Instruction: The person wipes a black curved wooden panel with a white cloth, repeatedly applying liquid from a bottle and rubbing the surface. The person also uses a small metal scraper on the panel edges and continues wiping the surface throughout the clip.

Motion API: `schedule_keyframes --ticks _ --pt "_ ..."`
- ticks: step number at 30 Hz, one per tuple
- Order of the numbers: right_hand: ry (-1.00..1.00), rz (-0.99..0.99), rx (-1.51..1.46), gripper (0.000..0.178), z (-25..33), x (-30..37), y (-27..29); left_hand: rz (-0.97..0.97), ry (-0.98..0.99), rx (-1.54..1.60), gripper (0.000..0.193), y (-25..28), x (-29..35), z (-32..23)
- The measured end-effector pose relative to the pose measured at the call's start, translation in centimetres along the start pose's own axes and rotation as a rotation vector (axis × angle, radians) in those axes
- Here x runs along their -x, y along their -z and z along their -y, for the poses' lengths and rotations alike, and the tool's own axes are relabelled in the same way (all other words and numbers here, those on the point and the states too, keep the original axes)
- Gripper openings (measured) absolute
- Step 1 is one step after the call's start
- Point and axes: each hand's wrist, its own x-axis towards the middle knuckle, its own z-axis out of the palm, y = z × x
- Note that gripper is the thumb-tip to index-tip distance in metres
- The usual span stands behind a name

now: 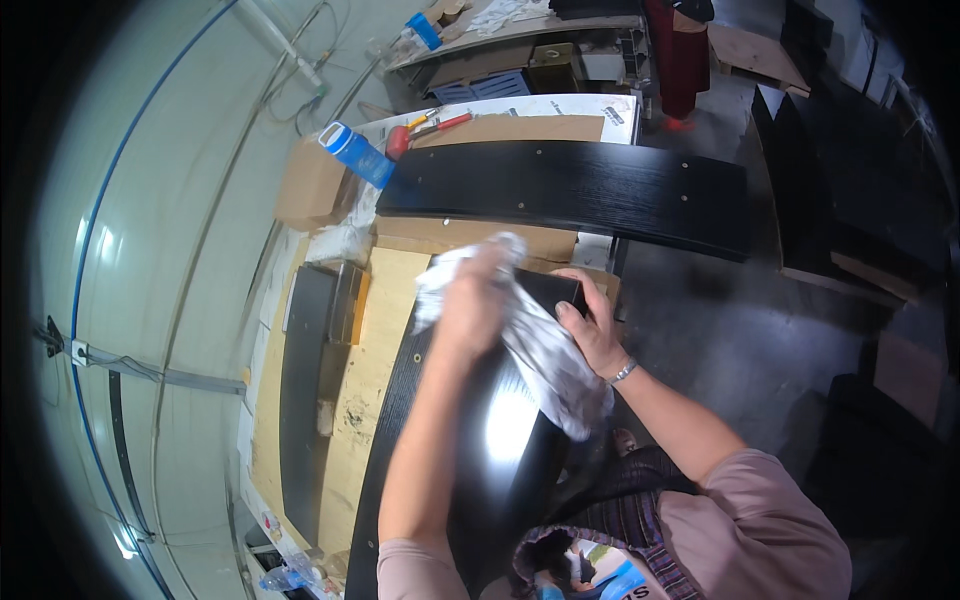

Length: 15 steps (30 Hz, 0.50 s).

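A counter (622, 115) spread out ahead of the person; over its near right part lay a black board (495, 455), its long axis running from the person's body away to the far end, where both hands worked; a second board (570, 185) lay crosswise beyond them, apart from the first; a white cloth (555, 365) trailed from the far end down toward the board's right edge; the left hand (475, 300), blurred, was closed over the bunched cloth above the board's face, nearer its middle; the right hand (595, 330) gripped the far right corner, thumb near the top; a blue bottle (365, 160) leaned by the second board's left end.
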Motion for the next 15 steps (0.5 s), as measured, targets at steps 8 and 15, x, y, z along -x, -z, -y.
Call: schedule_keyframes --ticks 8,15 --pt "0.063 0.005 0.013 0.045 -0.2 -0.4 -0.5 -0.133 0.227 -0.192 0.056 4.8 4.6 2.8" --pt "-0.027 0.068 -0.063 0.039 -0.4 -0.6 -0.4 0.02 0.155 -0.175 0.071 6.1 23.0 -3.5"
